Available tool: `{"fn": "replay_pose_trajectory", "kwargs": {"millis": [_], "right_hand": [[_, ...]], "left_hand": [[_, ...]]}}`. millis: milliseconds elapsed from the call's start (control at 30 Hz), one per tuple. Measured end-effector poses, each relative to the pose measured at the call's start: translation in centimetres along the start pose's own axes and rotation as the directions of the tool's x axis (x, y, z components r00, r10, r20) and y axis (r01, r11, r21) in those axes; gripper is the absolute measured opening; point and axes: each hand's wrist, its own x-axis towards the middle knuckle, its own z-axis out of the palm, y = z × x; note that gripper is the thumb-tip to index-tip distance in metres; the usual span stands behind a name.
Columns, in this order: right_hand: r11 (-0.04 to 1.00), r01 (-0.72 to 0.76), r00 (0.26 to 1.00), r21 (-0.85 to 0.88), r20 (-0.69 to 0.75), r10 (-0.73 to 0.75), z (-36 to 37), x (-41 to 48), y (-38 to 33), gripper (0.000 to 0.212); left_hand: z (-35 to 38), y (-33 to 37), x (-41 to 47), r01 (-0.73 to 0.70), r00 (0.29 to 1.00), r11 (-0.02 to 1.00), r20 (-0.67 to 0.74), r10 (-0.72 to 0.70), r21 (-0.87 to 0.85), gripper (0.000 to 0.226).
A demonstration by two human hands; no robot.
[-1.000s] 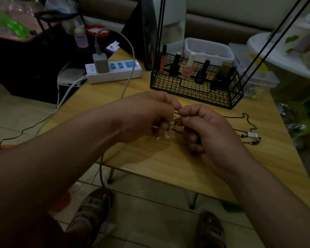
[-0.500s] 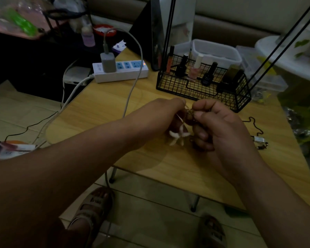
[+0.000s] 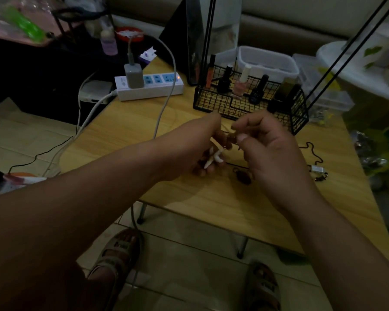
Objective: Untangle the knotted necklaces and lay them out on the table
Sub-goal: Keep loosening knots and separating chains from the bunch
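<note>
Now two hands are holding the knotted necklaces (image 3: pixel 228 138) just above the worktop (image 3: pixel 211 198).
The knot is hanging between the hands: the left hand (image 3: pixel 189 151) is pinching it, with white pendant pieces (image 3: pixel 214 158) dangling under its fingers, and the grip of the right hand (image 3: pixel 272 151) is clamping on it too. A dark pendant (image 3: pixel 243 178) is lying on the wood below. Another black chain (image 3: pixel 312 153) is lying to the right, near the wire basket (image 3: pixel 249 104).

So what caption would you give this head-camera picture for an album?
Left hand and right hand pinch tangled necklaces above a wooden table; a silver-clasped black cord lies at right.
</note>
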Motion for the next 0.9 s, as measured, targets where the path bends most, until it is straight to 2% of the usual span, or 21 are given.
{"fn": "replay_pose_trajectory", "kwargs": {"millis": [67, 133, 200, 267, 367, 500, 667, 767, 900], "right_hand": [[0.995, -0.003, 1.0, -0.096, 0.011, 0.004, 0.1, 0.0, 0.3, 0.026], [0.988, -0.009, 1.0, -0.157, 0.025, 0.013, 0.2, 0.0, 0.2, 0.028], [0.978, -0.02, 0.999, -0.209, 0.029, 0.026, 0.2, 0.1, 0.3, 0.029], [0.97, -0.042, 0.999, -0.239, 0.019, 0.048, 0.1, 0.2, 0.5, 0.023], [0.967, -0.093, 0.995, -0.236, 0.005, 0.097, 0.1, 0.5, 0.9, 0.009], [0.967, -0.129, 0.991, -0.221, 0.016, 0.136, 0.2, 0.4, 1.2, 0.012], [0.979, -0.134, 0.99, -0.152, 0.012, 0.138, 0.5, 0.6, 1.5, 0.014], [0.992, -0.083, 0.996, -0.092, -0.038, 0.08, 0.5, 0.6, 1.5, 0.01], [0.997, 0.001, 0.997, -0.073, -0.078, -0.006, 0.8, 0.2, 1.3, 0.013]], "left_hand": [[0.2, 0.0, 0.0, -0.032, 0.995, 0.999, -0.097, 0.033, 0.013, 0.037], [0.3, 0.1, 0.1, -0.079, 0.975, 0.984, -0.193, 0.11, 0.162, 0.025], [0.3, 0.1, 0.2, -0.151, 0.961, 0.962, -0.192, 0.197, 0.229, 0.022], [0.3, 0.0, 0.0, -0.191, 0.956, 0.959, -0.181, 0.231, 0.211, 0.022], [0.2, 0.0, -0.2, -0.231, 0.938, 0.946, -0.207, 0.279, 0.226, 0.02], [-0.1, -0.2, -0.3, -0.277, 0.909, 0.936, -0.256, 0.329, 0.219, 0.017], [-0.4, -0.9, 0.2, -0.316, 0.854, 0.875, -0.29, 0.431, 0.367, 0.018], [-0.5, -1.1, 0.5, -0.298, 0.851, 0.878, -0.313, 0.422, 0.374, 0.018], [0.0, -0.6, 0.4, -0.209, 0.936, 0.973, -0.267, 0.229, 0.103, 0.022]]}}
